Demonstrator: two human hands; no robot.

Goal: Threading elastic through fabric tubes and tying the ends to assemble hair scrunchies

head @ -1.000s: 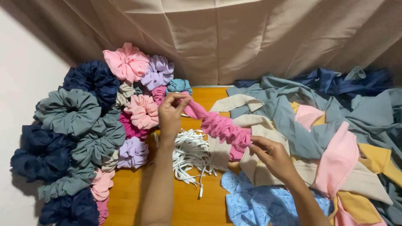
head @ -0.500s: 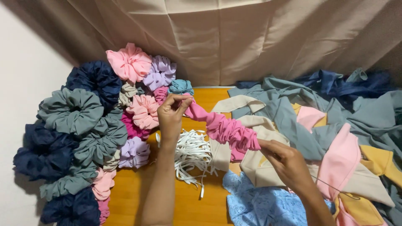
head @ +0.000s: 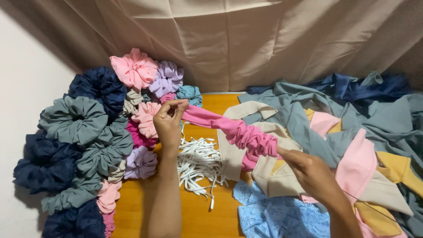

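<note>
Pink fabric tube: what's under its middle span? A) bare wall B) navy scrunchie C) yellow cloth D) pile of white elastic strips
D: the pink fabric tube, stretched between the left hand and right hand, passes just above the white elastic strips heaped on the wooden table.

Left hand (head: 168,121) pinches one end of a pink fabric tube (head: 240,132); right hand (head: 310,172) grips its gathered end. White elastic strips (head: 198,161) lie below on the wooden table (head: 207,216).

No packages, no labels, no signs, no screens anywhere in the frame, only loose fabric.
</note>
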